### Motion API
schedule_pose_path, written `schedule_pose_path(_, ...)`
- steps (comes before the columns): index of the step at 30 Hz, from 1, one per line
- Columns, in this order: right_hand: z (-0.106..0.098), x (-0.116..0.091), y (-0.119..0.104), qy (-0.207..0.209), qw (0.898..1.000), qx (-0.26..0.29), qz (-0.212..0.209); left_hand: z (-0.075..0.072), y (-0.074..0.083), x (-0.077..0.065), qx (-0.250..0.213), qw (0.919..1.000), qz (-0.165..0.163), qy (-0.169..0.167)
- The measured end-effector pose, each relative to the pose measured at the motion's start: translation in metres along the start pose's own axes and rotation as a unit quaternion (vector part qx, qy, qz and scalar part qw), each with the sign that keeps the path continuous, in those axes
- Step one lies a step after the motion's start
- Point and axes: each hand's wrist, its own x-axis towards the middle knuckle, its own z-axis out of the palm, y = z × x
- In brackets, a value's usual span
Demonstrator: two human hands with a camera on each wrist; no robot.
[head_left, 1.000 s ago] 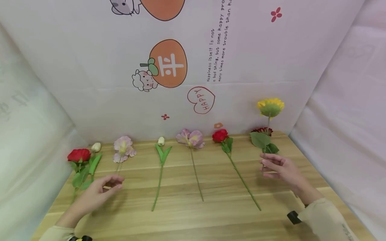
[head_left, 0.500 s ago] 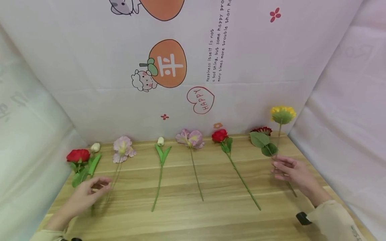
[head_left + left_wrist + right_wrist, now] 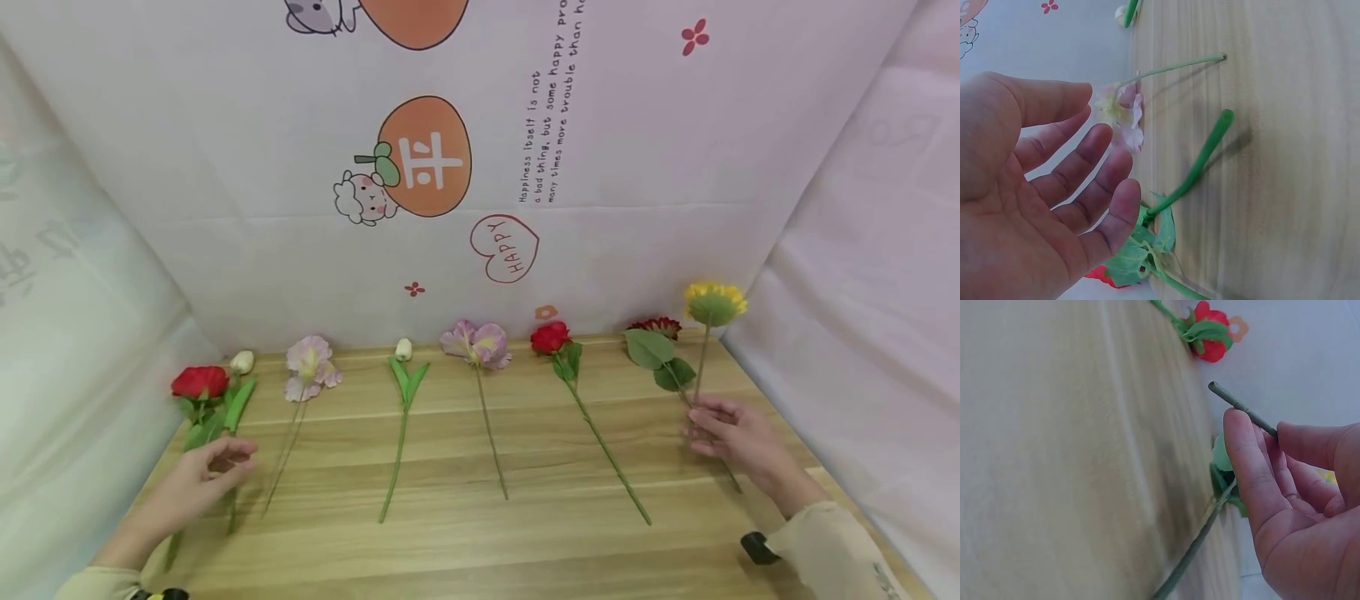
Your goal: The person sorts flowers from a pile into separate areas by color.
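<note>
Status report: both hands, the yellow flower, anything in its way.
Right hand pinching yellow flower by its stem, bloom up. Left hand empty, near leftmost red rose. Dark red flower on table, stem beneath right hand: possible snag.

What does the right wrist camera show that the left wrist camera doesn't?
Only the right wrist view shows the right hand pinching the stem of a yellow flower, whose bloom barely peeks in, plus a red rose near an orange printed flower.

Only the left wrist view shows the left hand, holding nothing, a pink-purple flower, part of a white tulip and a small red print.

Both share the wooden table and pale backdrop; each also includes a red flower, though not the same one.
</note>
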Motion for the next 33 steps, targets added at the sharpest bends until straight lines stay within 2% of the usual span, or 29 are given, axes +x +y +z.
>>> schedule_pose_path(6,-0.0034,0.0012,0.0070,0.011,0.998,-0.058,0.031,0.0009,-0.0027,-0.0026,0.000,0.9999,-0.009,-0.007)
schedule_pose_path(15,-0.0059,0.0012,0.0083,0.007,0.989,-0.138,0.055,0.0030,-0.0051,-0.0055,-0.003,0.9998,-0.013,-0.018)
schedule_pose_path(20,-0.0051,0.0012,0.0042,0.007,0.980,-0.184,0.070,0.0040,-0.0073,-0.0061,-0.011,0.9991,-0.029,-0.028)
schedule_pose_path(24,-0.0067,0.0032,0.0038,0.014,0.972,-0.222,0.073,0.0054,-0.0078,-0.0066,-0.013,0.9991,-0.028,-0.028)
schedule_pose_path(33,-0.0084,0.0071,0.0049,0.020,0.967,-0.242,0.074,0.0076,-0.0099,-0.0074,-0.012,0.9994,-0.020,-0.024)
